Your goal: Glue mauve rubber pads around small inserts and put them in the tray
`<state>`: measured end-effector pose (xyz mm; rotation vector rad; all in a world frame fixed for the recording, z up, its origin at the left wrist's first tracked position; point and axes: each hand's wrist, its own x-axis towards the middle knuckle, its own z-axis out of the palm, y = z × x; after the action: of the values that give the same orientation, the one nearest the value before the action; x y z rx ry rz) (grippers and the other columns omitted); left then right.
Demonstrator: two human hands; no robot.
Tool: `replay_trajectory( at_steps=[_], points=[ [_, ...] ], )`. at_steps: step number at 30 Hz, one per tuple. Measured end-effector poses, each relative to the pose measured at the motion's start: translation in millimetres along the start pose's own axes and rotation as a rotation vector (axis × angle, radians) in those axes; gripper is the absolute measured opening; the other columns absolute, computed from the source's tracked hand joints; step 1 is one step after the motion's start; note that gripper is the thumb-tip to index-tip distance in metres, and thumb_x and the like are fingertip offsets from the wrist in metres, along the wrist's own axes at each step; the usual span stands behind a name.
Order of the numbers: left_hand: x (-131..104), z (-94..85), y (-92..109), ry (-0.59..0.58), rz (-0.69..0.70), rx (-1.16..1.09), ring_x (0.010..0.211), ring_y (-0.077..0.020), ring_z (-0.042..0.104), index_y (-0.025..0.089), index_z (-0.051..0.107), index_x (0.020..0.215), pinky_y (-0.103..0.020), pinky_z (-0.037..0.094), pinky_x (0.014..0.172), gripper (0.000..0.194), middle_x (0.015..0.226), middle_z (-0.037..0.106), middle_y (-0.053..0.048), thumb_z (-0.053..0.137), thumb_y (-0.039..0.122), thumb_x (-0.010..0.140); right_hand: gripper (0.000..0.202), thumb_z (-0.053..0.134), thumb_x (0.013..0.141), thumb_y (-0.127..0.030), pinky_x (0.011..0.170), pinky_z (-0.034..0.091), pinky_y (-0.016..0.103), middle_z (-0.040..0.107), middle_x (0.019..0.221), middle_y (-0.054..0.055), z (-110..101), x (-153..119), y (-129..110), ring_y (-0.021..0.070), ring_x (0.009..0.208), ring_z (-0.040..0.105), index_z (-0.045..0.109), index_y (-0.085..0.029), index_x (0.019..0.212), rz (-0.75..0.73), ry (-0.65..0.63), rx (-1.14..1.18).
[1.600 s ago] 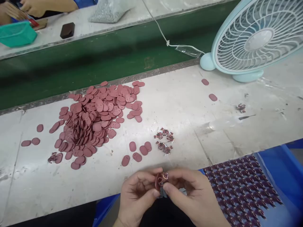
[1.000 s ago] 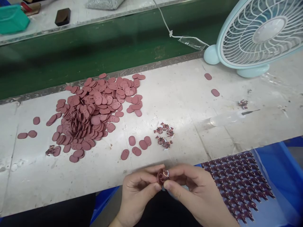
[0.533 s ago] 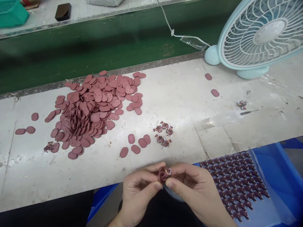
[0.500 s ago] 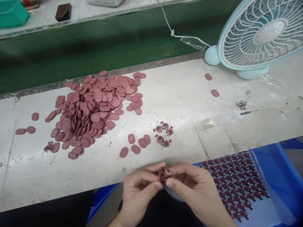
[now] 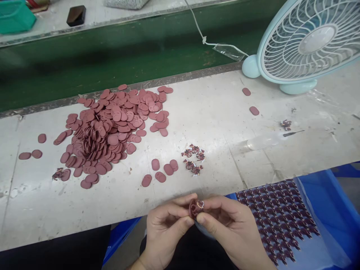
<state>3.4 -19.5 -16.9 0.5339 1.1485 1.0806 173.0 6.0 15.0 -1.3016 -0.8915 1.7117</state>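
My left hand (image 5: 164, 228) and my right hand (image 5: 229, 230) meet just below the near edge of the white table (image 5: 213, 120). Together their fingertips pinch one small dark red oval piece (image 5: 194, 208) with a pale sticker on its top. A large heap of the same red oval pieces (image 5: 112, 125) lies on the table to the upper left. A few loose ovals (image 5: 161, 172) and a small cluster of tiny printed stickers (image 5: 193, 159) lie just beyond my hands.
A sheet of patterned stickers (image 5: 281, 215) rests in a blue bin (image 5: 334, 210) at the lower right. A pale blue fan (image 5: 303, 41) stands at the back right, its cord (image 5: 197, 28) crossing a green belt (image 5: 112, 56). A thin tool (image 5: 292, 133) lies near it.
My hands keep pinching the oval piece and have barely shifted. The view has tilted slightly; another person's arms at the top left are out of frame now.
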Motion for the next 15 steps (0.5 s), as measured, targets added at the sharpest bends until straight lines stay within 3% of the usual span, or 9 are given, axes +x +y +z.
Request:
replay_trajectory(
  at_steps=[5, 9, 12, 15],
  points=[
    [1.3, 0.9, -4.5, 0.018, 0.062, 0.006, 0.109, -0.0282, 0.074, 0.022, 0.081, 0.079, -0.037, 0.06, 0.097, 0.004, 0.121, 0.077, -0.01, 0.082, 0.019, 0.082, 0.008, 0.08, 0.086, -0.029, 0.079, 0.064, 0.027, 0.082, 0.094, 0.004, 3.8, 4.0, -0.6, 0.0181, 0.083, 0.077, 0.08, -0.027, 0.094, 0.02, -0.017, 0.012],
    [2.9, -6.2, 5.0, -0.023, 0.146, 0.104, 0.118, -0.0327, 0.07, 0.023, 0.081, 0.092, -0.044, 0.058, 0.102, 0.008, 0.134, 0.071, -0.011, 0.078, 0.021, 0.085, 0.01, 0.079, 0.088, -0.03, 0.085, 0.064, 0.027, 0.081, 0.099, 0.003, 0.5, 5.5, 1.1, 0.0184, 0.09, 0.077, 0.08, -0.029, 0.098, 0.013, 0.003, 0.007],
    [14.6, -25.3, 27.4, 0.013, 0.359, 0.426, 0.115, -0.0308, 0.071, 0.026, 0.08, 0.1, -0.046, 0.056, 0.104, 0.016, 0.127, 0.074, -0.009, 0.076, 0.018, 0.086, 0.012, 0.081, 0.086, -0.033, 0.078, 0.066, 0.026, 0.082, 0.093, 0.003, -21.1, 0.7, 6.2, 0.0193, 0.084, 0.079, 0.079, -0.03, 0.097, -0.023, 0.155, -0.036],
    [38.5, -49.2, 55.8, 0.098, 0.633, 0.971, 0.115, -0.0266, 0.069, 0.027, 0.078, 0.111, -0.042, 0.052, 0.109, 0.026, 0.127, 0.073, -0.007, 0.073, 0.016, 0.088, 0.019, 0.085, 0.08, -0.036, 0.073, 0.068, 0.029, 0.082, 0.09, 0.006, -62.8, -12.1, 18.1, 0.0234, 0.08, 0.079, 0.079, -0.03, 0.097, -0.076, 0.45, -0.178]
  ],
)
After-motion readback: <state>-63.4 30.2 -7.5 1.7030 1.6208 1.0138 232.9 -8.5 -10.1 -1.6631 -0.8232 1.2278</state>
